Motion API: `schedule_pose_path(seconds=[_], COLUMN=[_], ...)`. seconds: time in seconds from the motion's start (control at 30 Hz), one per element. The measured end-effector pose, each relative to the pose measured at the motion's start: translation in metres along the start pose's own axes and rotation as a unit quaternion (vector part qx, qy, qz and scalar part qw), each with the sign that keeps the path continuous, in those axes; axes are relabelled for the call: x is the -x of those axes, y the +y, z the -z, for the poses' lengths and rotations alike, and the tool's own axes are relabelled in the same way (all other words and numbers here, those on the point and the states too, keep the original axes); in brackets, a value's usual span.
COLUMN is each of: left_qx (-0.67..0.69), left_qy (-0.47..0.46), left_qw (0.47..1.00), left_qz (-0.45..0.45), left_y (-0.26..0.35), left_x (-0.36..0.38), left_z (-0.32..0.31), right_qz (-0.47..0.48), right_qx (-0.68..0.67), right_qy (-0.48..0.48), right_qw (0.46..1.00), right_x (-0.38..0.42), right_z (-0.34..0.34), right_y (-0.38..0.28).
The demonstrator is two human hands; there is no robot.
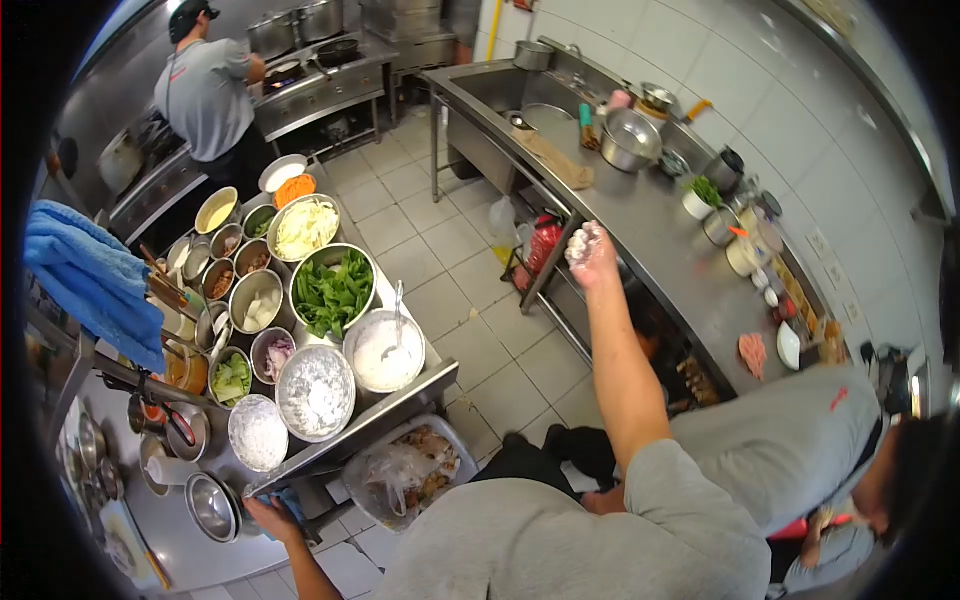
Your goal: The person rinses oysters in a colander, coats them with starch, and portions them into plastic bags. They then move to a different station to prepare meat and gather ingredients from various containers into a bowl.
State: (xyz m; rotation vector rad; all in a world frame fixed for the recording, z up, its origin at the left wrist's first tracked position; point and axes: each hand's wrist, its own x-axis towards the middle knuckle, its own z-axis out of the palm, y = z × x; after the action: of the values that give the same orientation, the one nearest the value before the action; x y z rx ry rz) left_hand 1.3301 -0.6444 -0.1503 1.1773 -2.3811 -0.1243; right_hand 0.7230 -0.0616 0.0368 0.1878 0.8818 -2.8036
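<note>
My right hand (592, 256) is stretched forward over the floor, close to the edge of the steel sink counter (660, 265). White powder coats its curled fingers; whether anything is inside them cannot be made out. Low on the left, my left hand (272, 518) is closed at the corner of the prep table, on a blue cloth (288, 502). Just beyond it stand a bowl of white powder (258, 432), a larger powder bowl (315, 392) and a third powder bowl (384, 352) with a spoon in it. Leafy greens (332, 292) fill another bowl.
A bin (450, 470) with food scraps and plastic stands below the table edge. One co-worker (205, 95) is at the stove; another co-worker (770, 440) bends close on my right. Raw meat (752, 354) lies on the counter. A blue towel (95, 270) hangs at left.
</note>
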Motion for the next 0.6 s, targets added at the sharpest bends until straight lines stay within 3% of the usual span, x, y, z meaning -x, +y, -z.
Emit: schedule_pose_path(seconds=[0.1,0.13,0.17,0.2,0.23,0.3,0.33,0.37,0.4,0.47,0.57,0.6], left_qx=[-0.08,-0.137,-0.144,0.113,0.361,0.358,0.076,-0.211,-0.271,-0.364,-0.348,-0.32], left_qy=[-0.017,-0.068,-0.064,0.011,0.09,0.16,0.127,0.077,0.115,0.196,0.233,0.217], left_qw=[0.994,0.984,0.981,0.978,0.9,0.883,0.963,0.96,0.941,0.894,0.884,0.897], left_qz=[0.07,0.096,0.112,0.177,0.226,0.258,0.226,0.169,0.167,0.174,0.205,0.216], left_y=[0.011,0.02,0.024,0.024,0.026,0.033,0.047,0.065,0.072,0.122,0.257,0.3], left_x=[-0.004,-0.007,-0.007,-0.006,-0.001,0.018,0.03,0.042,0.063,0.092,0.103,0.103], left_z=[-0.001,0.006,0.008,0.006,0.001,-0.003,0.009,0.02,0.026,0.04,-0.006,-0.029], right_qz=[0.009,0.007,0.004,0.01,0.017,0.003,-0.001,-0.018,-0.035,-0.044,-0.077,-0.089], right_qx=[0.037,0.045,0.057,0.069,0.085,0.105,0.114,0.109,0.101,0.159,0.186,0.192], right_qy=[0.022,-0.003,0.04,0.048,0.057,0.021,-0.006,-0.048,-0.09,-0.036,0.005,-0.047], right_qw=[0.999,0.999,0.998,0.996,0.995,0.994,0.993,0.993,0.99,0.986,0.979,0.976], right_x=[-0.084,-0.118,-0.153,-0.185,-0.22,-0.313,-0.361,-0.408,-0.455,-0.533,-0.628,-0.664], right_z=[0.004,0.007,0.001,-0.008,-0.017,-0.024,-0.021,-0.019,-0.019,-0.026,-0.02,-0.001], right_y=[-0.033,-0.043,-0.053,-0.059,-0.066,-0.074,-0.079,-0.078,-0.073,-0.059,-0.052,-0.058])
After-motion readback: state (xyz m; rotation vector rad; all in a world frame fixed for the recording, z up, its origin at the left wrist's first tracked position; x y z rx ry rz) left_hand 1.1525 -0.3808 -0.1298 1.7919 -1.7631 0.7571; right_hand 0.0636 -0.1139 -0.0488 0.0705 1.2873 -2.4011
